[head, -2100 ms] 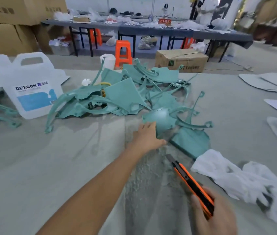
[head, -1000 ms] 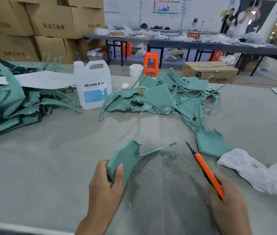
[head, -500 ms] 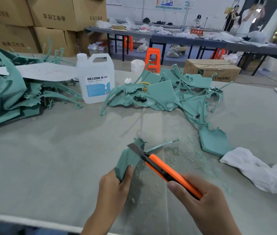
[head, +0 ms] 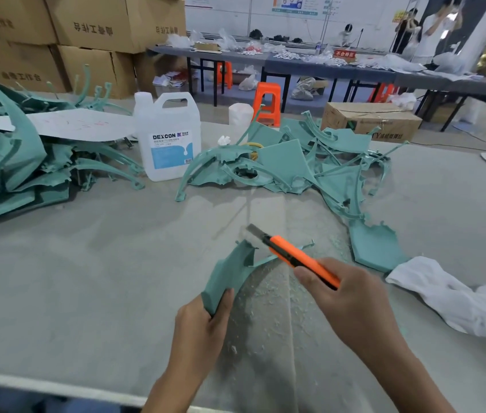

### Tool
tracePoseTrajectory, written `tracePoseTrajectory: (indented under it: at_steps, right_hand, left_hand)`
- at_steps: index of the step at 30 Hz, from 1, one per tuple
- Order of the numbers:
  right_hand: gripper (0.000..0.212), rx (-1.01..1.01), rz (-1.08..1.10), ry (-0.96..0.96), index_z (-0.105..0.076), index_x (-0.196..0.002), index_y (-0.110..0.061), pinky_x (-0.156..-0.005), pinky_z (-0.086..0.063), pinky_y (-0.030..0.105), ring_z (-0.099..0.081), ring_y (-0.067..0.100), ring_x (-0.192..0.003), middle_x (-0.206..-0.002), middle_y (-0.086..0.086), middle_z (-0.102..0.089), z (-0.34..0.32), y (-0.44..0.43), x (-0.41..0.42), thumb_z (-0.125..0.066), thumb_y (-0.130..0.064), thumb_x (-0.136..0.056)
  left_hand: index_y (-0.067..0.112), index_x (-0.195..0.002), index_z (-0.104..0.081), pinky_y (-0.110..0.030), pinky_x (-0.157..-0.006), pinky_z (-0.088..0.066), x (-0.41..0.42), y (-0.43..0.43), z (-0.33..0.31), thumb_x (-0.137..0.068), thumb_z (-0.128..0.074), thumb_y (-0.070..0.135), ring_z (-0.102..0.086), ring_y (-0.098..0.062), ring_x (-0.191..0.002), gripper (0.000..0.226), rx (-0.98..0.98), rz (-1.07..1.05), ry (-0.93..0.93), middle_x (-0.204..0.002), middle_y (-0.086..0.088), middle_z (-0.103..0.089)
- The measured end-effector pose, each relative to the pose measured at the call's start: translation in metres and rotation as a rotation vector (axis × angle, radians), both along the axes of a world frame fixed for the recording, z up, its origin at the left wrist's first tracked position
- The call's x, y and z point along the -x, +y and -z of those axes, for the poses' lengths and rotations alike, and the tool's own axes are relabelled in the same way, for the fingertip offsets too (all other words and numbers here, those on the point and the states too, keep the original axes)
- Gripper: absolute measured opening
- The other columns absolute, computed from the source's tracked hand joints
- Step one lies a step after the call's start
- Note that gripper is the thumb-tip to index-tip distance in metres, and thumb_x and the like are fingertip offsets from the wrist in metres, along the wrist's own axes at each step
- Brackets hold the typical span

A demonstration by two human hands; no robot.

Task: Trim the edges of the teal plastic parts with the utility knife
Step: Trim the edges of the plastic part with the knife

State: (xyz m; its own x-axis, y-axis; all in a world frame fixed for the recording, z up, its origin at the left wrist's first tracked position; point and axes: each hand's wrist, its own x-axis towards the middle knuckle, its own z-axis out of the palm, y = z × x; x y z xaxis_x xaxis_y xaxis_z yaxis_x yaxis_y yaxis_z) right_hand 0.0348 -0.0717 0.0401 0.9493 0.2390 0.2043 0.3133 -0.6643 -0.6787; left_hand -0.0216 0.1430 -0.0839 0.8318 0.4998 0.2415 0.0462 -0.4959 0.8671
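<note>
The left hand [head: 198,329] grips one curved teal plastic part [head: 230,272] above the grey table [head: 87,278]. The right hand [head: 352,299] grips one orange utility knife [head: 298,257], its blade at the part's top edge. Two teal part heaps [head: 289,162] lie beyond, with one white jug [head: 167,138] between them.

A white DEXCON jug [head: 166,135] stood on my table [head: 57,278]; white gloves [head: 456,305] lay to my right; cardboard boxes [head: 87,22] were stacked behind.

utility knife [head: 293,256] slid forward (blade past teal part [head: 229,273]).
</note>
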Motion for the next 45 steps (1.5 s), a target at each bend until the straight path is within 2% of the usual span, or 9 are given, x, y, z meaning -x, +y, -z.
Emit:
tracePoseTrajectory:
  at_steps: [5, 15, 21, 27, 30, 34, 38, 42, 45]
  right_hand:
    - [0.026, -0.048, -0.177, 0.068, -0.068, -0.079, -0.031, -0.04, -0.027, 0.014, -0.038, 0.003, -0.039, -0.046, -0.01, -0.046, -0.006, -0.001, 0.005, -0.069, -0.056, -0.085]
    - [0.019, -0.01, -0.144, 0.058, -0.065, -0.069, -0.042, -0.04, -0.028, 0.014, -0.04, 0.004, -0.038, -0.044, -0.011, -0.047, -0.014, -0.006, 0.004, -0.071, -0.053, -0.084]
    - [0.028, 0.095, -0.149, 0.001, -0.07, -0.08, -0.034, -0.043, -0.032, 0.021, -0.044, 0.008, -0.04, -0.048, -0.005, -0.053, -0.055, -0.004, 0.01, -0.064, -0.061, -0.079]
    - [0.036, 0.361, -0.337, 0.019, -0.067, -0.089, -0.044, -0.056, -0.042, 0.018, -0.057, 0.002, -0.059, -0.066, -0.027, -0.06, -0.095, 0.01, 0.041, -0.051, -0.074, -0.075]
    - [0.04, 0.481, -0.199, -0.064, -0.067, -0.082, -0.036, -0.053, -0.04, 0.021, -0.057, 0.007, -0.055, -0.06, -0.012, -0.062, -0.099, 0.008, 0.027, -0.049, -0.071, -0.08]
    - [0.034, 0.337, -0.241, -0.034, -0.067, -0.083, -0.041, -0.062, -0.044, 0.019, -0.058, 0.004, -0.058, -0.062, -0.018, -0.062, -0.093, 0.003, 0.031, -0.054, -0.072, -0.074]
    - [0.034, 0.342, -0.16, -0.015, -0.067, -0.077, -0.036, -0.045, -0.035, 0.022, -0.056, 0.004, -0.056, -0.058, -0.017, -0.06, -0.072, -0.001, 0.019, -0.056, -0.068, -0.077]
    - [0.024, -0.01, -0.031, 0.063, -0.069, -0.083, -0.035, -0.048, -0.038, 0.028, -0.046, 0.007, -0.041, -0.058, 0.003, -0.061, -0.038, -0.015, 0.001, -0.065, -0.059, -0.081]
    - [0.025, -0.172, -0.002, 0.129, -0.072, -0.084, -0.034, -0.044, -0.035, 0.015, -0.049, 0.004, -0.042, -0.056, 0.002, -0.061, -0.009, -0.02, 0.009, -0.065, -0.058, -0.081]
  left_hand:
    - [0.012, -0.058, -0.047, -0.024, -0.044, -0.027, -0.001, 0.0, -0.002, -0.083, -0.044, 0.068, -0.035, -0.013, -0.044, 0.061, -0.041, -0.016, 0.01, -0.043, 0.006, -0.041]
    - [0.019, -0.055, -0.038, -0.021, -0.044, -0.029, 0.001, -0.002, -0.008, -0.085, -0.043, 0.067, -0.039, -0.014, -0.045, 0.057, -0.052, -0.011, 0.01, -0.048, 0.013, -0.048]
    - [0.022, -0.058, -0.041, -0.017, -0.045, -0.029, 0.002, -0.004, -0.01, -0.089, -0.044, 0.061, -0.043, -0.009, -0.049, 0.05, -0.101, 0.012, -0.019, -0.051, 0.012, -0.049]
    - [0.035, -0.063, -0.037, -0.011, -0.047, -0.03, 0.003, -0.005, -0.011, -0.092, -0.046, 0.054, -0.042, -0.002, -0.049, 0.036, -0.158, 0.039, -0.051, -0.056, 0.018, -0.049]
    - [0.038, -0.059, -0.029, -0.009, -0.045, -0.028, 0.003, -0.007, -0.013, -0.094, -0.052, 0.044, -0.043, 0.0, -0.048, 0.042, -0.215, 0.02, -0.079, -0.059, 0.022, -0.05]
    - [0.033, -0.059, -0.033, -0.014, -0.047, -0.031, 0.001, -0.006, -0.01, -0.096, -0.056, 0.042, -0.045, -0.004, -0.05, 0.045, -0.156, -0.018, -0.052, -0.06, 0.021, -0.052]
    - [0.03, -0.057, -0.034, -0.017, -0.046, -0.031, 0.002, -0.006, -0.01, -0.093, -0.05, 0.054, -0.043, -0.007, -0.048, 0.046, -0.142, -0.003, -0.026, -0.057, 0.019, -0.051]
    - [0.014, -0.067, -0.059, -0.027, -0.049, -0.039, 0.002, -0.005, -0.017, -0.082, -0.051, 0.077, -0.045, -0.006, -0.048, 0.065, 0.084, -0.042, 0.024, -0.059, -0.003, -0.06]
    - [0.025, -0.1, -0.074, -0.037, -0.075, -0.058, 0.005, -0.005, -0.024, -0.081, -0.065, 0.064, -0.072, -0.014, -0.087, 0.043, 0.666, 0.073, -0.007, -0.093, 0.0, -0.077]
